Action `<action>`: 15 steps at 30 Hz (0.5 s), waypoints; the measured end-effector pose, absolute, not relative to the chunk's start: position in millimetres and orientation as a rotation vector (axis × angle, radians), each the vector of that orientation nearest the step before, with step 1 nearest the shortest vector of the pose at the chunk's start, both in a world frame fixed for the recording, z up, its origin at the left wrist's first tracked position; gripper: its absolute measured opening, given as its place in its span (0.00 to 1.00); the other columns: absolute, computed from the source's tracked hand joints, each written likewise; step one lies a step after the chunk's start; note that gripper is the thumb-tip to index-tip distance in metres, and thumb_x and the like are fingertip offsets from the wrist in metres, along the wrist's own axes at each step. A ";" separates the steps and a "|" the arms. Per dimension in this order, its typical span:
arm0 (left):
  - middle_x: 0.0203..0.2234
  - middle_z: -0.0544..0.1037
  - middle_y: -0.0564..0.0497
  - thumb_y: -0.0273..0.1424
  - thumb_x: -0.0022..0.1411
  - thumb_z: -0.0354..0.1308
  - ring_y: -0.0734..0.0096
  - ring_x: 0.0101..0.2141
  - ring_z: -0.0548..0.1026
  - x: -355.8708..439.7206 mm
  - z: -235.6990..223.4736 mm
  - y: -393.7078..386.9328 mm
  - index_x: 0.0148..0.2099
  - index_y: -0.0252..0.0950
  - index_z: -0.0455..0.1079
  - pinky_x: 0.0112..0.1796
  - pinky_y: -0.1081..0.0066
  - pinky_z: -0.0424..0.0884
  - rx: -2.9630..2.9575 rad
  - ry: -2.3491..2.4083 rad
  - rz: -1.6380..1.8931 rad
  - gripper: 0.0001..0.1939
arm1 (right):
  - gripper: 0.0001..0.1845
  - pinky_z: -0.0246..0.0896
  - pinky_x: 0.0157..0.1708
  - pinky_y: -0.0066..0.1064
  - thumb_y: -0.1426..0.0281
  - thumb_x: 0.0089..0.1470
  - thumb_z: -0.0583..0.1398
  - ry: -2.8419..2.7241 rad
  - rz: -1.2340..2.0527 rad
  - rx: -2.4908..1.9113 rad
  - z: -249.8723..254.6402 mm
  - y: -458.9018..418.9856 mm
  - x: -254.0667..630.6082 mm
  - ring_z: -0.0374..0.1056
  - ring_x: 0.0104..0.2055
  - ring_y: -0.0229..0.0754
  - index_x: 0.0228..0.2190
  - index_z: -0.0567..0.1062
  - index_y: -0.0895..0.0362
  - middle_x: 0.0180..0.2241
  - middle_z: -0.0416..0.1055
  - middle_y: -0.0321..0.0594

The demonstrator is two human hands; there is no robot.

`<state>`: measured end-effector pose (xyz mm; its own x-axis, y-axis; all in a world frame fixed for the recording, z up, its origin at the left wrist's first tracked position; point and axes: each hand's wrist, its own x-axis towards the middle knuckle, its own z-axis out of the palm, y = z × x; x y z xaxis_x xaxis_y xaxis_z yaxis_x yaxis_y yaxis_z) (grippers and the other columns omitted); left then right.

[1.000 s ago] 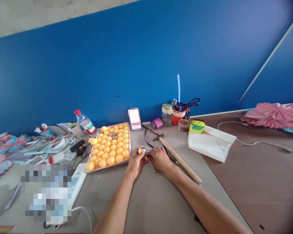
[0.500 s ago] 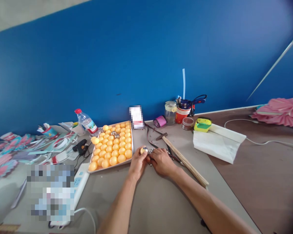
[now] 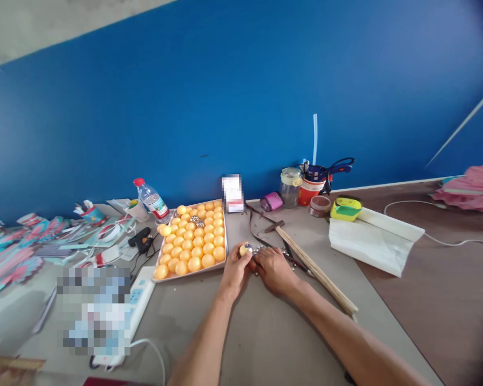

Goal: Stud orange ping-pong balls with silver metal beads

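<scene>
My left hand [image 3: 235, 272] is closed around a small yellow-orange ball [image 3: 244, 249] with shiny silver pieces on its upper side. Right beside it, my right hand [image 3: 277, 272] has its fingers curled down over silver beads [image 3: 256, 250]; whatever its fingertips pinch is hidden. Left of the hands lies a shallow white tray [image 3: 226, 231] filled with rows of orange balls [image 3: 194, 264]. Among those, a few silver-covered balls [image 3: 197, 221] sit near the tray's back.
A hammer [image 3: 275, 226], pale thin sticks [image 3: 316, 269] and dark straps lie beyond and right of my hands. Along the blue wall stand a bottle [image 3: 155, 202], a jar [image 3: 290, 188] and a red cup [image 3: 310, 190]. A power strip [image 3: 141, 300] lies left.
The view has turned slightly left, so everything appears shifted to the right. My hands stay together at the ball and beads, with no clear change in grip.
</scene>
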<state>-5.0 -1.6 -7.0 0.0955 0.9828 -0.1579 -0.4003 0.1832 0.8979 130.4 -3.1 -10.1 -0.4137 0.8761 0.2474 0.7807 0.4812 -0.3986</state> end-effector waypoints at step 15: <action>0.32 0.73 0.53 0.29 0.45 0.66 0.72 0.30 0.74 -4.5 -1.3 -3.9 0.45 0.37 0.66 0.36 0.70 0.69 0.771 0.878 1.234 0.23 | 0.07 0.56 0.26 0.27 0.67 0.46 0.55 -1.389 0.983 -1.231 -4.1 5.3 139.3 0.60 0.24 0.35 0.27 0.70 0.57 0.23 0.67 0.33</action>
